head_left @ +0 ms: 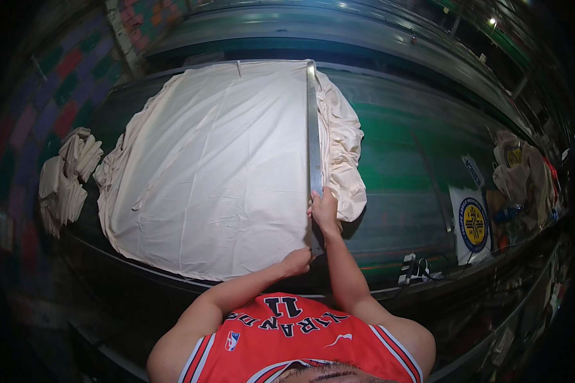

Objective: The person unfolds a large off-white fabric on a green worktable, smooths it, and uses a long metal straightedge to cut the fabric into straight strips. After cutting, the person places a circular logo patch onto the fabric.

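A wide cream cloth lies spread over the long table, with creases running across it and gathered folds along its left side. Across its right part runs a long metal straightedge, from the far edge toward me. Bunched cloth sits to the right of this bar. My right hand is closed around the near part of the straightedge, thumb on its left side. Closer to me, my left hand is closed at the cloth's near edge, beside the bar's near end; what its fingers hold is hidden.
Folded cream cloths are heaped at the table's left end. At right are a printed white sheet with a round emblem, a pile of cloth and a small device with cables. The green-stained table top extends right.
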Tool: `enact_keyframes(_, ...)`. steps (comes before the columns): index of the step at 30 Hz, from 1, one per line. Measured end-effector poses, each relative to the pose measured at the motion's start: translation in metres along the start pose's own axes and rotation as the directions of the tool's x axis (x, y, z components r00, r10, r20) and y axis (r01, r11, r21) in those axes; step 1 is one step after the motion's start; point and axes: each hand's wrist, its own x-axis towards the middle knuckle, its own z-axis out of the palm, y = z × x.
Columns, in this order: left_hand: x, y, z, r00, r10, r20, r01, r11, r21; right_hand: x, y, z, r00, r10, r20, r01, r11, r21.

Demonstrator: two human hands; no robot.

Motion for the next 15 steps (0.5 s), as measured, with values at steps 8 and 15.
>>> enact_keyframes(8,-0.005,0.022,-0.014,0.999,0.053,-0.011,-0.054,0.997,-0.058,0.065,-0.011,0.01,1.0,-0.026,-0.008,0.027,0.999,0.023)
enact_keyframes(15,-0.004,0.031,-0.02,0.941,0.31,0.139,-0.281,0.94,-0.196,0.099,-0.011,0.02,0.997,0.076,0.005,-0.076,0.997,0.019)
